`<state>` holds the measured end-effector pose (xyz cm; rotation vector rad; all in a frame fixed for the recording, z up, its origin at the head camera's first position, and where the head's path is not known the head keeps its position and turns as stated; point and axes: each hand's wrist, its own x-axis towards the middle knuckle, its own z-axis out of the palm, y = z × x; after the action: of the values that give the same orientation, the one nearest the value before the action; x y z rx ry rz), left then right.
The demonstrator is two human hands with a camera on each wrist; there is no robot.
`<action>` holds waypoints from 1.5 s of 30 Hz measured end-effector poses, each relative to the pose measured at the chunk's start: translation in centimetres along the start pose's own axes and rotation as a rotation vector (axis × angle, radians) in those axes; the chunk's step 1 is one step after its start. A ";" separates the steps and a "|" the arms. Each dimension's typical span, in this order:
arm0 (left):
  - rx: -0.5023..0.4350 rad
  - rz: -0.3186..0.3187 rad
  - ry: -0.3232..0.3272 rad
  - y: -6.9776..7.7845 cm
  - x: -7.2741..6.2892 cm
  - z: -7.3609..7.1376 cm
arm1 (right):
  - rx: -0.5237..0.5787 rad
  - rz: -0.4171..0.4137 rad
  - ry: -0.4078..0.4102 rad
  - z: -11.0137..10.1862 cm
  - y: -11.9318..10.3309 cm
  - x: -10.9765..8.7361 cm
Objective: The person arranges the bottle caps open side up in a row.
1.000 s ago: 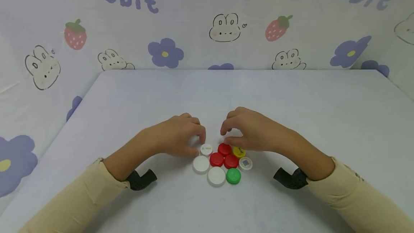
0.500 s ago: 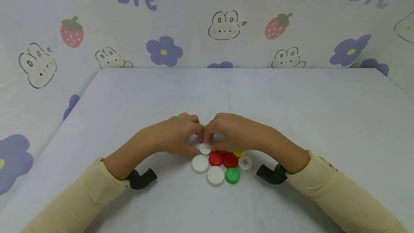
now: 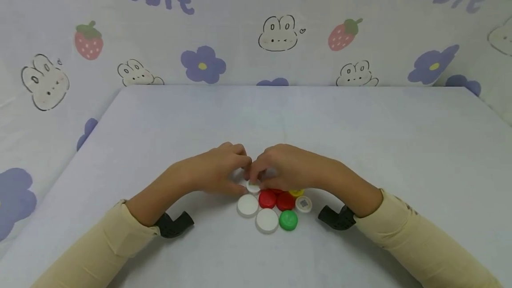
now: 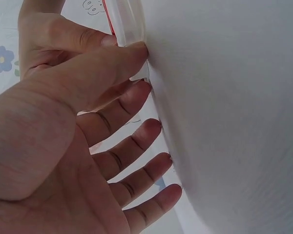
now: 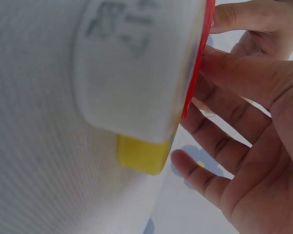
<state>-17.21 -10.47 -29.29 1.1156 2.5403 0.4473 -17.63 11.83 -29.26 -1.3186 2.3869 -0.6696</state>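
Several round plastic bottle caps lie grouped on the white table. At the group's far left, a small white cap (image 3: pixel 253 186) is partly covered by fingers. My right hand (image 3: pixel 294 166) reaches over a red cap, thumb and index finger pinching the small white cap. My left hand (image 3: pixel 214 169) rests at that cap's left side, thumb tip close to it; its other fingers stay loosely extended, fingertips down at the table in the left wrist view. Nearest the hands are a larger white cap (image 3: pixel 248 205) and a red cap (image 3: pixel 267 199).
Closer to me lie another large white cap (image 3: pixel 266 220) and a green cap (image 3: pixel 288 220). On the right are a second red cap (image 3: pixel 286 201), a white cap with a square mark (image 3: pixel 304 204) and a partly hidden yellow cap (image 3: pixel 297 193). A patterned cloth (image 3: pixel 312 66) hangs behind the table.
My right hand has moved left from above the red and yellow caps to the small white cap, its fingers closing at it. The left hand has barely moved.
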 end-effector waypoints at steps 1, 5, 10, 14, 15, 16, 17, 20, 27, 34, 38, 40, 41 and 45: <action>0.000 0.002 0.002 0.0 0.0 0.0 | 0.000 0.002 0.000 0.1 0.0 0.0; 0.014 0.013 0.007 0.0 -0.2 0.1 | 0.000 -0.001 0.009 0.2 0.0 0.0; 0.053 0.020 0.000 0.1 -0.3 0.2 | -0.022 -0.009 0.022 0.3 0.1 -0.1; 0.080 0.027 -0.001 0.2 -0.3 0.2 | -0.037 -0.013 0.034 0.4 0.0 0.0; 0.088 0.032 0.000 0.2 -0.3 0.3 | -0.043 -0.012 0.036 0.4 0.0 0.0; 0.095 0.036 0.001 0.2 -0.3 0.3 | -0.050 -0.013 0.039 0.4 -0.1 0.0; 0.103 0.041 0.003 0.1 -0.2 0.3 | -0.059 -0.014 0.042 0.4 -0.1 -0.1; 0.111 0.051 0.006 0.0 -0.2 0.4 | -0.076 -0.007 0.050 0.5 -0.2 -0.1; 0.098 0.051 0.009 -0.1 -0.2 0.6 | -0.095 -0.025 0.064 0.7 -0.2 -0.1; 0.093 0.055 0.012 0.0 -0.1 0.7 | -0.111 -0.025 0.067 0.6 -0.3 -0.2; 0.093 0.038 0.005 0.2 -0.1 0.6 | -0.106 -0.025 0.076 0.5 -0.4 -0.2; 0.090 0.025 0.000 0.2 -0.1 0.6 | -0.096 -0.015 0.075 0.5 -0.4 -0.2; 0.084 0.020 -0.003 0.3 -0.1 0.6 | -0.091 -0.010 0.072 0.5 -0.4 -0.2; 0.055 -0.011 -0.016 0.5 -0.2 0.5 | -0.066 0.035 0.045 0.3 -0.4 -0.2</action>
<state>-16.59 -10.21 -29.50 1.1186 2.5577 0.3666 -17.08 11.73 -29.27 -1.2976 2.4822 -0.6212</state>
